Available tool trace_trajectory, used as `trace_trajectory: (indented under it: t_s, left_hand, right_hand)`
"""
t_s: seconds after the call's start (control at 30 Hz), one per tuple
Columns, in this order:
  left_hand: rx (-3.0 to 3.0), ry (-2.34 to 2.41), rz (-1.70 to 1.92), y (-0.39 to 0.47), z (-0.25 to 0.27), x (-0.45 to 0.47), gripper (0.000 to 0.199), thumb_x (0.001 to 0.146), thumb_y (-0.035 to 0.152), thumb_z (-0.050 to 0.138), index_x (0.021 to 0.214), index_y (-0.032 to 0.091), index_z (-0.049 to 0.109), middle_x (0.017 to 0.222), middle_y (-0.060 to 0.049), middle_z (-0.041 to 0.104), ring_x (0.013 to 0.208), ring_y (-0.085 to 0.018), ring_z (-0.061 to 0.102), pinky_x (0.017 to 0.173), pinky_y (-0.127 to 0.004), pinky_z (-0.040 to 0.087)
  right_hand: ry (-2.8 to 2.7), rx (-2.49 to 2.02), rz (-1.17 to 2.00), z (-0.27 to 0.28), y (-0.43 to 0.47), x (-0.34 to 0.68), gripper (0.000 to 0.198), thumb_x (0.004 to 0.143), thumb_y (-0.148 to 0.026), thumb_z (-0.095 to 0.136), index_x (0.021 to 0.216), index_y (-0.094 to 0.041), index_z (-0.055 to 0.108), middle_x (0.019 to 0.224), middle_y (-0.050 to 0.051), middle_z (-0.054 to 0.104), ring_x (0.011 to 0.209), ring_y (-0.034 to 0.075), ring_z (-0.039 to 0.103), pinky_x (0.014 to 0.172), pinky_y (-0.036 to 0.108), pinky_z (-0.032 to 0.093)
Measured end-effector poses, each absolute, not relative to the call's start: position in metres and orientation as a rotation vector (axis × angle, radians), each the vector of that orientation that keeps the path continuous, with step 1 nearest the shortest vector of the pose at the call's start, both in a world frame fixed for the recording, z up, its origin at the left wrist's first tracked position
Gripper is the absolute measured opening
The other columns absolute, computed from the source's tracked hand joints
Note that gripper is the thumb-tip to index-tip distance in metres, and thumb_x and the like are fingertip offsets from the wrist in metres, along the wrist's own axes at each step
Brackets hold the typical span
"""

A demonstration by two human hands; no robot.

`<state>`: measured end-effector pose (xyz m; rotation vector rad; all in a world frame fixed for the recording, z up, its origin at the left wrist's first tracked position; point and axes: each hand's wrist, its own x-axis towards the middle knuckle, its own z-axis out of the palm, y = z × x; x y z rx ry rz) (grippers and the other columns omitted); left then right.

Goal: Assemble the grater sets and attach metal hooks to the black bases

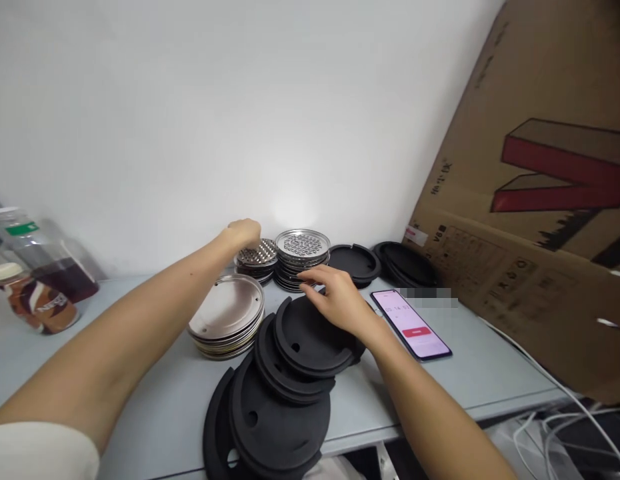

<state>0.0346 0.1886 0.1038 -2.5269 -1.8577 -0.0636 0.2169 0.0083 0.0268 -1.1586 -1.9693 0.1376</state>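
Observation:
My left hand (245, 233) is closed at the near-left edge of a perforated metal grater disc (260, 252), above a short stack; its fingertips are hidden. My right hand (337, 297) hovers over or rests on the topmost black round disc (310, 337), thumb and fingers apart, with nothing visible between them. Several such black discs, notched and with a small hole, lie overlapped down to the table's front edge. Left of them stands a stack of smooth metal discs (227, 307). Behind my right fingertips is a taller stack of grater discs (303, 247).
More black discs (355, 261) lie by the wall. A phone (413, 327) with a timer lies to the right, before a large cardboard box (530, 267). On the left are a jar (37, 300) and a bottle of dark liquid (65, 277). A white cable (535, 370) crosses the right edge.

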Motion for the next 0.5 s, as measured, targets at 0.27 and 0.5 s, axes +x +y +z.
trace_trajectory:
  t_s: [0.27,0.5]
  left_hand:
    - [-2.498,-1.743,-0.391,0.143,0.108,0.016,0.024,0.095,0.029,0.057,0.108,0.011,0.067,0.115,-0.016,0.065,0.109,-0.029,0.062,0.092,-0.043,0.049]
    - [-3.110,-0.959,-0.754,0.002,0.070,0.012,0.022,0.093,0.041,0.061,0.100,0.022,0.069,0.106,-0.003,0.068,0.101,-0.019,0.061,0.091,-0.030,0.047]
  right_hand:
    - [-1.885,-1.577,0.060,0.024,0.020,0.244,0.022,0.090,-0.026,0.059,0.107,-0.019,0.073,0.094,0.008,0.075,0.088,0.024,0.069,0.079,0.032,0.049]
    - [-2.007,-1.691,0.443,0.018,0.031,0.261,0.031,0.082,-0.044,0.067,0.095,-0.018,0.077,0.089,0.009,0.075,0.084,0.025,0.068,0.075,0.029,0.046]
